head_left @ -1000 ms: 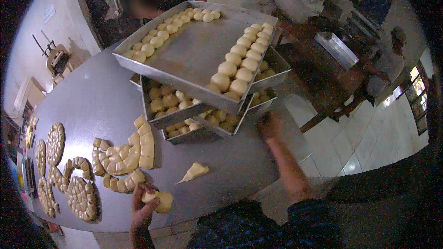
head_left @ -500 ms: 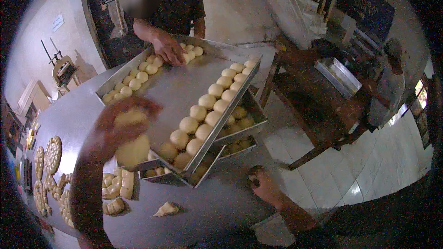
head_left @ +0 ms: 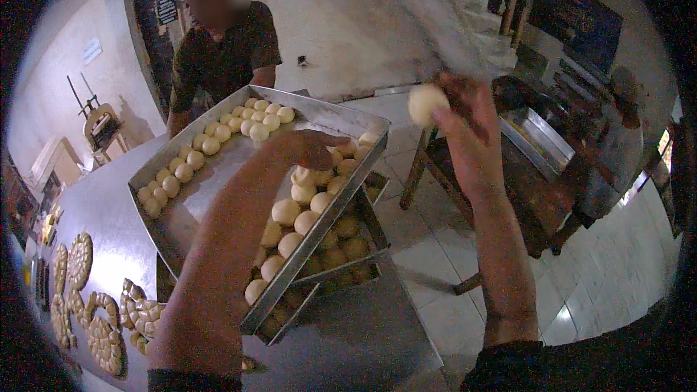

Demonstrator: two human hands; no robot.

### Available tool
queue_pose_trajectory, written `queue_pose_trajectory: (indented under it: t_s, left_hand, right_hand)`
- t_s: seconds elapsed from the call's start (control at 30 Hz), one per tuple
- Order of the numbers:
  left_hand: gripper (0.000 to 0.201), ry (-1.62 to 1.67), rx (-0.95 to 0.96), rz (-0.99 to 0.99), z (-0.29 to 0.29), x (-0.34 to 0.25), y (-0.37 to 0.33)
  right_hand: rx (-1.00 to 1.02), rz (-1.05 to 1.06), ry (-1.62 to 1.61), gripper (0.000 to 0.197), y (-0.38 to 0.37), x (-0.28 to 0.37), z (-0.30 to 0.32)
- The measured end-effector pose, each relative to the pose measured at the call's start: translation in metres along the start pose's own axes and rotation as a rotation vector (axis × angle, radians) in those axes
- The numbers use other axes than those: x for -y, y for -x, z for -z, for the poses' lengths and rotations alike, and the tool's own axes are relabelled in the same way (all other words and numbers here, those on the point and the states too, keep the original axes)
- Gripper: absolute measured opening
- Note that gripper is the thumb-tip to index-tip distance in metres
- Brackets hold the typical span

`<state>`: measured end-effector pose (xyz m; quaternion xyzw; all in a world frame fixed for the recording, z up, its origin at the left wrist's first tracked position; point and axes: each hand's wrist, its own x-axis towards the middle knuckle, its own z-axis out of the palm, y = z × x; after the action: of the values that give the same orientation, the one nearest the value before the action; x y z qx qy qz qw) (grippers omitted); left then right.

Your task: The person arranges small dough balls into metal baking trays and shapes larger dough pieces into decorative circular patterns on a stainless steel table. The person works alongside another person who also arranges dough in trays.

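Observation:
My left hand (head_left: pixel 308 149) reaches over a metal tray (head_left: pixel 210 207), its visible fingers stretched out toward the right-hand row of dough balls (head_left: pixel 285 211). One pale ball (head_left: pixel 303 176) sits right beneath this hand; whether the two touch is hard to see. Raised to the right of the tray, my right hand (head_left: pixel 468 120) is closed on a round dough ball (head_left: pixel 427 106), slightly blurred. More dough balls (head_left: pixel 184 173) line the tray's left and far sides. Part of the tray's near left is hidden behind my left forearm.
Under the tray are other trays (head_left: pixel 348 276) of dough balls, turned at an angle. Shaped dough pieces (head_left: pixel 104 334) lie on the metal table (head_left: pixel 116 225). Across it stands a person (head_left: pixel 225 51). At right are a wooden table (head_left: pixel 501 174) with a metal pan (head_left: pixel 537 141), and another person (head_left: pixel 617 145).
My left hand has moved right over the tray's dough balls. My right hand has risen from low beside the table and holds a ball. The person opposite has drawn their hand out of the tray.

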<state>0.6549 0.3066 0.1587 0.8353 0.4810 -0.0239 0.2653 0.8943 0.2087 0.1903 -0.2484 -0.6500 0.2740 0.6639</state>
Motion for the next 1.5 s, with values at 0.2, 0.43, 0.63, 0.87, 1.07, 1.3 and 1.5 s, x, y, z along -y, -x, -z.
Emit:
queue_pose_trajectory:
  t_s: [0.2, 0.43, 0.63, 0.87, 1.07, 1.3, 1.5]
  left_hand:
    - [0.058, -0.285, -0.025, 0.009, -0.007, -0.001, -0.005]
    - [0.034, 0.114, -0.441, -0.127, 0.030, -0.033, 0.136]
    - [0.029, 0.200, -0.668, -0.446, -0.036, -0.056, 0.259]
    - [0.023, 0.299, -0.680, 0.041, -0.169, -0.002, 0.374]
    - [0.027, 0.978, -1.349, 0.394, -0.268, 0.101, 0.497]
    - [0.023, 1.143, -0.899, 0.424, -0.366, 0.138, 0.484]
    - [0.037, 1.378, -0.843, 0.379, -0.341, 0.114, 0.517]
  right_hand:
    - [-0.167, 0.371, 0.589, 0.034, -0.078, -0.052, -0.046]
    - [0.007, 0.134, 0.674, 0.023, -0.044, -0.031, -0.038]
    - [0.398, 0.041, -0.180, 0.064, 0.091, 0.062, -0.118]
    - [0.788, -0.384, 0.010, 0.042, 0.272, 0.043, -0.112]
    - [0.960, -0.282, 0.846, 0.038, 0.408, 0.028, -0.102]
    - [0.571, -0.187, 1.026, 0.033, 0.402, -0.020, -0.196]
    - [0.479, -0.295, 1.203, 0.032, 0.373, -0.030, -0.143]
